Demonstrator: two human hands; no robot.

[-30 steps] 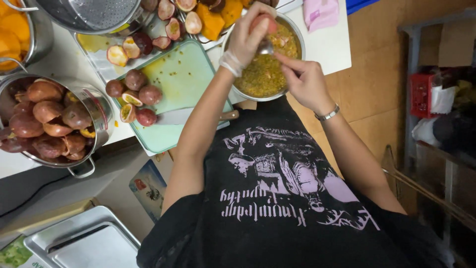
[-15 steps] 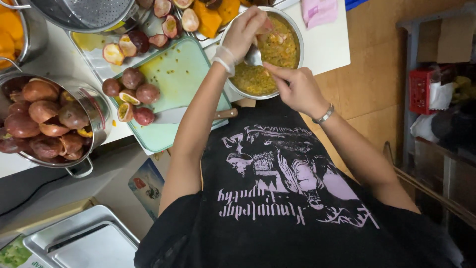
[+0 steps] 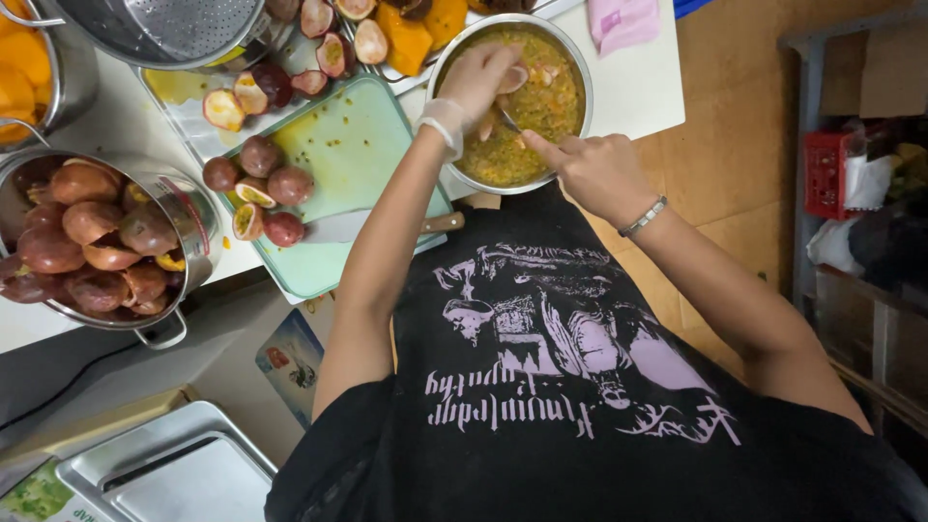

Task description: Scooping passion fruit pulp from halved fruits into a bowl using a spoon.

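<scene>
The gloved left hand (image 3: 476, 79) grips a passion-fruit half (image 3: 512, 79) over the pulp bowl (image 3: 570, 58), catching drips; the right hand (image 3: 592, 172) pinches a spoon (image 3: 507, 118).

On my feed a pale green cutting board (image 3: 367, 155) lies on the white counter (image 3: 648, 87), with whole dark red fruits (image 3: 266, 169) clustered at its left edge and a wooden-handled knife (image 3: 387, 225) across its near side. Left of it I see a steel pot (image 3: 184, 242) heaped with the same fruit. A metal colander (image 3: 164, 29) sits at the top, a pink cloth (image 3: 623, 19) top right, steel trays (image 3: 164, 469) lower left
</scene>
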